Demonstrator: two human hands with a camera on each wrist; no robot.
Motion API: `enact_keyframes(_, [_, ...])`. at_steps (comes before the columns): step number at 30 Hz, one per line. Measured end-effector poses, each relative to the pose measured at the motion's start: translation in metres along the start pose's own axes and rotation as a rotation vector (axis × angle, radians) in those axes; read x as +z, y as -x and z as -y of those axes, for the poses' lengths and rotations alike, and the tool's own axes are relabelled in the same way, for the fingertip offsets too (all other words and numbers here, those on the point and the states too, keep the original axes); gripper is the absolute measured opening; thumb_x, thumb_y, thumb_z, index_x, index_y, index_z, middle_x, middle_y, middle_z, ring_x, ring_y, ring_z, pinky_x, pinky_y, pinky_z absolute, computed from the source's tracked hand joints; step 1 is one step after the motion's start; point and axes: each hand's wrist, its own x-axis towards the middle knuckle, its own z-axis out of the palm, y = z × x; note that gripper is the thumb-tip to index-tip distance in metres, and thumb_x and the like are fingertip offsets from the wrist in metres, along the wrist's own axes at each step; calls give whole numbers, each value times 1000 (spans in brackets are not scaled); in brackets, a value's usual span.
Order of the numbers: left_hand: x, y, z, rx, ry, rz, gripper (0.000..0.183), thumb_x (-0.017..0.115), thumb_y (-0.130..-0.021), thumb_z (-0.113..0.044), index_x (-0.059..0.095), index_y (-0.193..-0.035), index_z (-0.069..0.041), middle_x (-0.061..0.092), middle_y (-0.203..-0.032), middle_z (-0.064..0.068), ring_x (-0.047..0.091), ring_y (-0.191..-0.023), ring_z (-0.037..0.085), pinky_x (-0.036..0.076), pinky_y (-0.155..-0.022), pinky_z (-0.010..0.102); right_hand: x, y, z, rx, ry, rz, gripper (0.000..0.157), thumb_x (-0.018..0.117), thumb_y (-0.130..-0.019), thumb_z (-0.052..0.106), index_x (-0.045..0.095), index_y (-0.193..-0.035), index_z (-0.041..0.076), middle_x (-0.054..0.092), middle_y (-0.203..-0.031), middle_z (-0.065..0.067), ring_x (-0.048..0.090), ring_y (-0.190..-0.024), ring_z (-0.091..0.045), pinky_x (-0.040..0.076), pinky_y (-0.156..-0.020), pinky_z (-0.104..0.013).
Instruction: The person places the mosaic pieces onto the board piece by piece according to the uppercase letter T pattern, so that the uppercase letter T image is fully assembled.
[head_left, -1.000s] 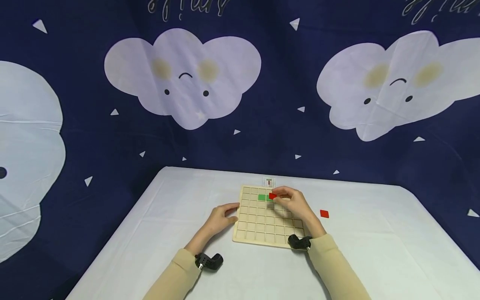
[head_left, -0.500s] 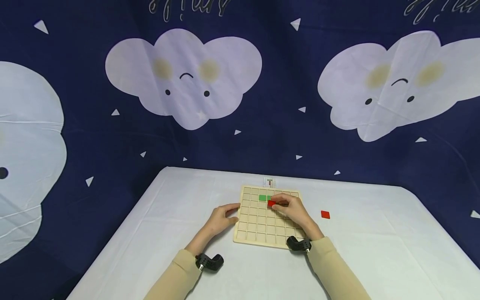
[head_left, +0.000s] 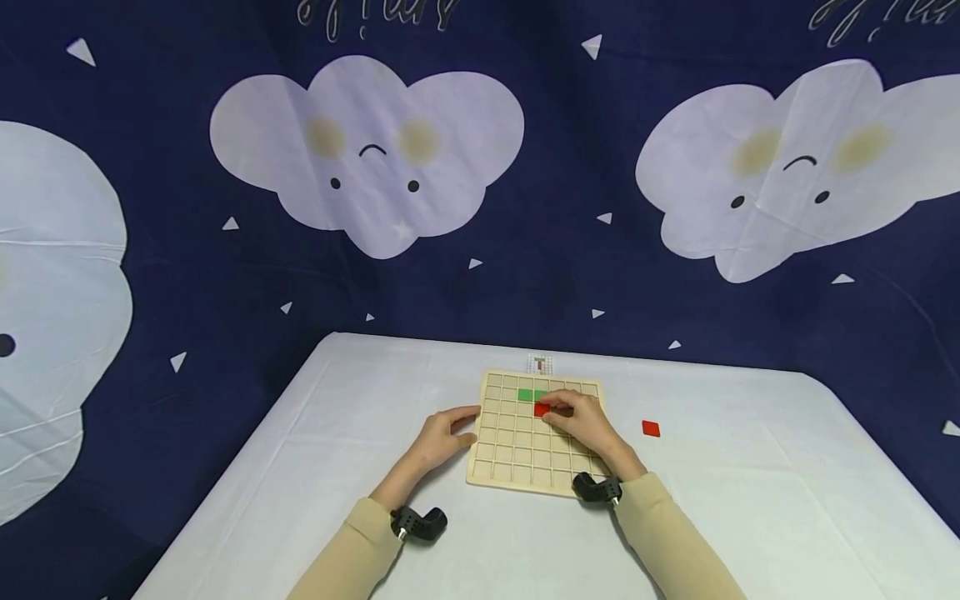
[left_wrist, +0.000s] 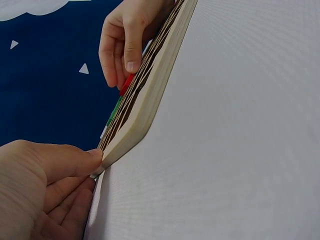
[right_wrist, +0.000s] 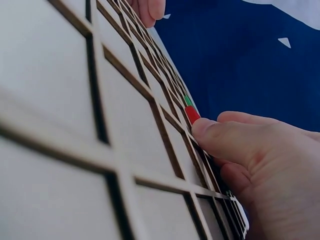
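A pale wooden grid board (head_left: 513,454) lies flat on the white table. My left hand (head_left: 437,439) rests against its left edge, thumb and index finger apart; the left wrist view shows the thumb (left_wrist: 80,162) at the board's rim. My right hand (head_left: 587,419) is over the upper middle of the board, its thumb and fingertips at a red square tile (head_left: 542,410). In the right wrist view the thumb tip touches this red tile (right_wrist: 192,114). Green tiles (head_left: 526,395) sit in the row just behind it, partly hidden by my right fingers.
A second red tile (head_left: 651,428) lies on the white table (head_left: 720,500) to the right of the board. Behind the board is a small card (head_left: 539,364) printed with a grid pattern. A dark blue cloth with clouds (head_left: 367,158) hangs behind the table.
My right hand has moved the red tile from over the green tiles toward me and lowered it into the row in front. The left hand stays at the board's edge.
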Motion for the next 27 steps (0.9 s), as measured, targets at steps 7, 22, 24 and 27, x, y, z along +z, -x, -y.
enact_keyframes(7, [1, -1, 0, 5, 8, 3, 47, 65, -84, 1, 53, -129, 3, 54, -130, 20, 51, -120, 31, 44, -99, 34, -1, 0, 0, 14, 0, -5, 29, 75, -81, 13, 70, -109, 9, 68, -107, -4, 64, -91, -19, 55, -79, -35])
enact_keyframes(22, [1, -1, 1, 7, 15, -2, 47, 66, -83, 2, 54, -129, 4, 54, -129, 21, 52, -119, 31, 45, -98, 33, -25, -12, 10, 153, -357, -54, 38, 67, -89, 17, 61, -122, 0, 63, -117, -16, 62, -101, -23, 53, -84, -25])
enact_keyframes(24, [1, -2, 2, 11, 12, -4, 47, 66, -83, 2, 54, -129, 4, 54, -129, 21, 52, -119, 31, 45, -98, 33, -28, -11, 8, 171, -329, -49, 37, 66, -90, 15, 60, -123, -1, 63, -117, -17, 62, -101, -25, 53, -83, -26])
enact_keyframes(27, [1, -2, 2, 14, 7, -5, 47, 66, -83, 2, 54, -129, 4, 55, -128, 21, 53, -118, 31, 45, -98, 33, -30, -11, 4, 192, -300, -46, 36, 65, -90, 11, 60, -123, -2, 63, -117, -17, 62, -100, -28, 54, -84, -30])
